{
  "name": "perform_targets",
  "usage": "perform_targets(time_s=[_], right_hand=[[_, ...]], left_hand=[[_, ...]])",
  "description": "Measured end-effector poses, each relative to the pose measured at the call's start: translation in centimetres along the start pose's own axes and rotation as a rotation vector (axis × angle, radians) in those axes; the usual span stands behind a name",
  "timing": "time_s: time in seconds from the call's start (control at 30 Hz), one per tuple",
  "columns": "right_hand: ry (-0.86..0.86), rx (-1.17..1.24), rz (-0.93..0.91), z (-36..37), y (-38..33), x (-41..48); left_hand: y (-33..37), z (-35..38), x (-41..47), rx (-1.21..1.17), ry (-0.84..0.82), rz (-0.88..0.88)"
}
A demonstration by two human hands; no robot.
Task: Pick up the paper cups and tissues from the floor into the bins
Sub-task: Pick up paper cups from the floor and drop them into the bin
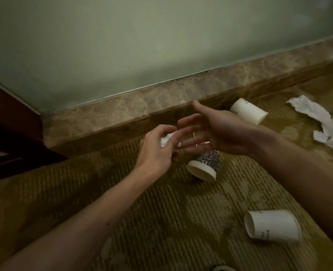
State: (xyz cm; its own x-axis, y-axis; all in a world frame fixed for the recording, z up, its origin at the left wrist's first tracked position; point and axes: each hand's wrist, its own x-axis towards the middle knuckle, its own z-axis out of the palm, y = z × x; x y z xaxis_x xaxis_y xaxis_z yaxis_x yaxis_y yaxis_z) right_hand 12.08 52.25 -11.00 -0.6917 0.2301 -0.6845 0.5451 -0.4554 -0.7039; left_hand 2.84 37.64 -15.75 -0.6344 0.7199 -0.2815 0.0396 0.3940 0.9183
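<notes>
Left grip (157, 151): you pinch a crumpled tissue (166, 138).
Right grip (216, 133): fingers spread, empty.
Patterned cup (204, 165): on its side on the carpet (161, 222), 6 o'clock of your right grip, mouth toward 7 o'clock.

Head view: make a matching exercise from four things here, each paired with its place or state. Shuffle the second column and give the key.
Column 1
1. patterned cup
2. small tissue wad
3. large crumpled tissue
4. right hand

Column 2
a. open, holding nothing
b. spread on the carpet near the right edge
c. gripped in the left hand
d. on its side on the carpet, below the hands

Pairs: 1-d, 2-c, 3-b, 4-a
</notes>
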Motion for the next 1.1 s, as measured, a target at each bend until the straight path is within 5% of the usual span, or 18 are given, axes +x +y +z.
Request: perform_targets(time_s=[0.2,0.47,0.67,0.83,1.1], right_hand=[[0.383,-0.701,-0.189,0.0,0.8,1.7],[0.588,-1.19,0.027,-1.3,3.1,6.1],[0.682,-1.215,0.087,-1.7,4.3,7.5],[0.594,-1.14,0.038,-1.1,4.4,8.1],[0.571,-0.683,-0.284,-1.0,4.5,5.8]], left_hand=[[-1.3,-2.0,0.1,0.216,0.013,-0.062],[-1.5,-1.9,1.1,0.171,0.079,-0.156],[-1.8,-1.7,1.4,0.067,-0.073,-0.163],[-3.2,-1.4,1.6,0.042,-0.091,-0.144],[-2.0,-0.2,2.1,0.131,-0.028,-0.113]])
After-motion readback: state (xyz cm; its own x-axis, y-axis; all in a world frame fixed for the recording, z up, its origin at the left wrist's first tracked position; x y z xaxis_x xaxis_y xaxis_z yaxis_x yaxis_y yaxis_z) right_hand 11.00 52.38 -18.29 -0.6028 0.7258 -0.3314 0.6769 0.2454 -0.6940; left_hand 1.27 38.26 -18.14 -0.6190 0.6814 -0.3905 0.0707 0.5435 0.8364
